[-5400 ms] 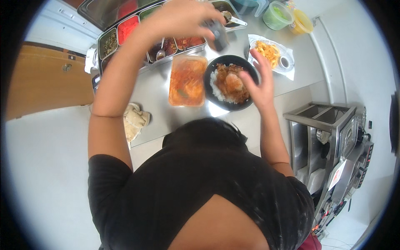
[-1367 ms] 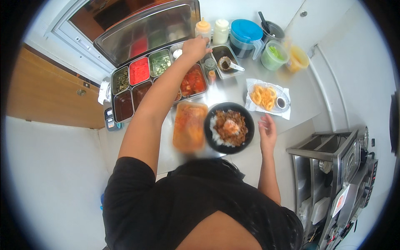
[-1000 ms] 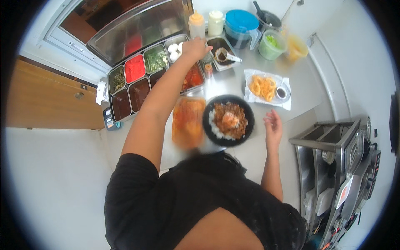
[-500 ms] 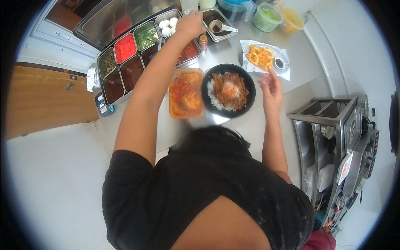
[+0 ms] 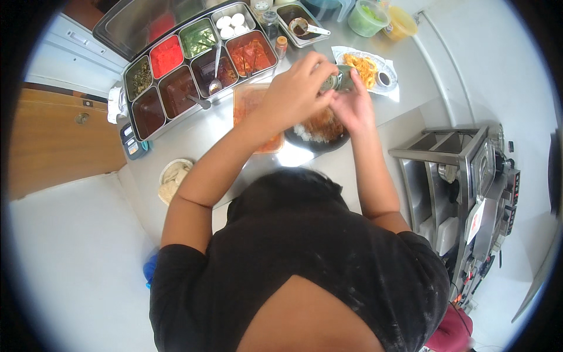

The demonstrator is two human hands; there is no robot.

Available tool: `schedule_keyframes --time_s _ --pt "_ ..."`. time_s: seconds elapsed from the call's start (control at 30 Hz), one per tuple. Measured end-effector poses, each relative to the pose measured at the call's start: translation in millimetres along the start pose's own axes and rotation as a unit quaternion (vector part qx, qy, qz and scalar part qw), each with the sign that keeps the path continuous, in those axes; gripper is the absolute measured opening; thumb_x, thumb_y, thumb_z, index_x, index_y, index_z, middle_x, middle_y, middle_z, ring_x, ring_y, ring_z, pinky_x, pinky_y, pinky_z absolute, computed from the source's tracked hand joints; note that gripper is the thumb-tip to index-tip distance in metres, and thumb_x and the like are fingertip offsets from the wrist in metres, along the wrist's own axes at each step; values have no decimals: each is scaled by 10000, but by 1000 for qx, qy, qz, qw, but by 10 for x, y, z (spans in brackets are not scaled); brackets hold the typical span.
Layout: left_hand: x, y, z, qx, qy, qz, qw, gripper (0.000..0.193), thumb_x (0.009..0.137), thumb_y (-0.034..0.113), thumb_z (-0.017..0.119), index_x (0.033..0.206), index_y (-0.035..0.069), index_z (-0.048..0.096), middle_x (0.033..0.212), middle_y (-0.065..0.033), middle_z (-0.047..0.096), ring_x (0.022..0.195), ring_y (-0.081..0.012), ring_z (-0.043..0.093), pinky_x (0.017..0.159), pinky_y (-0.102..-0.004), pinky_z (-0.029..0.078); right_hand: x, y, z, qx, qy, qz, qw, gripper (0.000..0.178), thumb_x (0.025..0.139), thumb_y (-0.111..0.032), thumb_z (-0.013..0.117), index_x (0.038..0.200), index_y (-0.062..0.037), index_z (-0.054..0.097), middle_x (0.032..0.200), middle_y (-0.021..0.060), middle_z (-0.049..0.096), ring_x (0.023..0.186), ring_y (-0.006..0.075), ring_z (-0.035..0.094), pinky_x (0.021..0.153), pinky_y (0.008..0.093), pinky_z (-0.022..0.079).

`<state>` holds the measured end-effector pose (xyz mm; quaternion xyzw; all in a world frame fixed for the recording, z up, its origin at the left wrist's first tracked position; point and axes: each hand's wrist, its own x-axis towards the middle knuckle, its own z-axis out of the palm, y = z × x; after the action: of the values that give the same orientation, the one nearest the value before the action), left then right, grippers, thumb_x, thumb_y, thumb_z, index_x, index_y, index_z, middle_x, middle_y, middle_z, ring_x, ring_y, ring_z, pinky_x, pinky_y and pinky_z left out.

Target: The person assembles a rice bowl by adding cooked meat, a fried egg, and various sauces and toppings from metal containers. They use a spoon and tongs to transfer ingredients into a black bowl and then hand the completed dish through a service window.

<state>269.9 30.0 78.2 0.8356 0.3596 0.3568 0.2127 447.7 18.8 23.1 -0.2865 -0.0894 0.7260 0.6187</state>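
A small greenish jar with a metal-looking lid (image 5: 335,81) is held up between both my hands. My left hand (image 5: 305,82) is closed at the jar's lid side, and my right hand (image 5: 353,107) grips its other side, fingers wrapped around it. Below them sits a black bowl (image 5: 328,147) of white rice (image 5: 311,132) and brown saucy topping, partly hidden by my hands. To its left, my left forearm covers part of a clear rectangular tub (image 5: 236,108) with orange-red food.
A steel tray of ingredient compartments (image 5: 196,104) fills the left counter. A spice bottle (image 5: 281,47), a dark-lidded jar (image 5: 269,24) and a sauce pan with a ladle (image 5: 316,29) stand behind. Fried rings on paper (image 5: 360,67) lie right. Steel shelving (image 5: 437,155) stands at the right.
My left hand has come back from the far side of the counter to above the bowl. My right hand has moved in to meet it, and both now hold the jar.
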Motion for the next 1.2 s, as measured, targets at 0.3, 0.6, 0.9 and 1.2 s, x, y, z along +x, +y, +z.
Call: schedule_keyframes --time_s 0.3,0.6,0.9,1.2 --pt "-623 -748 196 20 -74 -178 981 344 817 229 660 1131 113 581 1072 -76 599 956 -228 608 818 -336 480 -35 91 -318 -364 168 -293 868 624 814 -176 722 1314 -127 351 1226 132 453 1016 224 526 742 327 495" --pt "-749 -906 462 45 -107 -211 971 371 837 221 621 1177 88 555 814 -120 653 751 -271 639 727 -354 493 105 82 -275 -356 195 -319 856 623 790 -219 745 1292 -132 386 1260 146 448 1055 223 506 716 289 498" --pt "-737 -930 543 55 -100 -214 970 399 853 214 540 1228 78 519 878 -189 666 834 -325 648 760 -414 496 203 39 -314 -366 196 -313 854 659 800 -160 714 1327 -98 323 1192 130 486 1000 232 537 741 369 508" --pt "-720 -905 549 -2 -99 -250 963 423 838 192 534 1240 63 516 841 -187 660 786 -310 647 728 -405 495 -180 -159 -467 -453 203 -297 816 632 803 -161 703 1317 -98 341 1248 174 456 1054 257 536 807 389 515"
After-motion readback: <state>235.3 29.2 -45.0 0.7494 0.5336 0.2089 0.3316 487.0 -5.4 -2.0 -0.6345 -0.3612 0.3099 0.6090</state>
